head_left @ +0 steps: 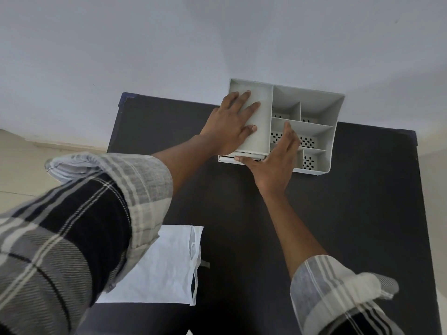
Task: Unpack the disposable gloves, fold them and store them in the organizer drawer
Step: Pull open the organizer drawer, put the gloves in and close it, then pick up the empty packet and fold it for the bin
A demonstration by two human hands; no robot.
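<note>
- Drawer front (pixel 242 158) peeks out at the near foot of the grey organizer (pixel 336 110), which sits at the table's (pixel 362 189) far edge against the wall.
- My left hand (pixel 232 122) lies flat and open on the organizer's top, likely to steady it.
- My right hand (pixel 275 160) has its thumb on the drawer front, fingers spread over the compartments, clasping nothing; pushing or pulling, I cannot tell.
- White packaging (pixel 167 264) rests near me; no gloves show, perhaps already inside.

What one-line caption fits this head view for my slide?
Left hand flat on the grey organizer, right hand at its front drawer; white bag lies nearer.
</note>
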